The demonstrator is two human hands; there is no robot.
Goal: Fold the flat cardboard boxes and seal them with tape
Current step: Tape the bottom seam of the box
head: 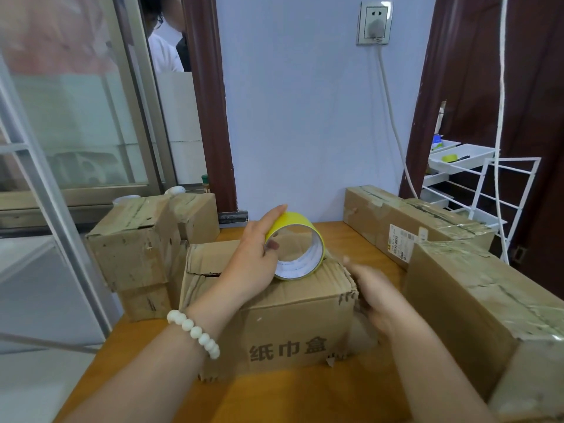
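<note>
Gripped the tape roll (293, 222) in the left hand (253, 257), thumb hooked inside the core, fingers stretched over the yellow outer face. Stood the roll on edge on top of the box (287, 315), right of middle, touching the top flaps. Laid the right hand (378, 297), blurred, against the box's top right corner, fingers out straight, grasping nothing that could be made out. Wore a white bead bracelet (195, 331) on the left wrist.

Worked on an orange wooden table (305, 398). Had the box in the middle of it, dark printed characters on the near face, a dark gap beneath a raised flap at the top left.

Crowded on both sides! At far left, a stack of worn boxes (134, 239), just beside the middle one. At far right, against the wall, a long box (412, 221) with a white label and shiny clear tape. At near right, a big box (488, 300), taped across the top, running out of the bottom edge of view.

Faced a pale blue wall (305, 102), with a socket (374, 22) high up and a white cable (393, 123) hanging from its plug. Flanked by a dark brown door frame (210, 102) and, left of that, a glass sliding door (76, 117), with a person in white (164, 53) behind it. Off to the far right, a white wire rack (494, 190) with trays, a second yellow roll (448, 158) in one of them.
</note>
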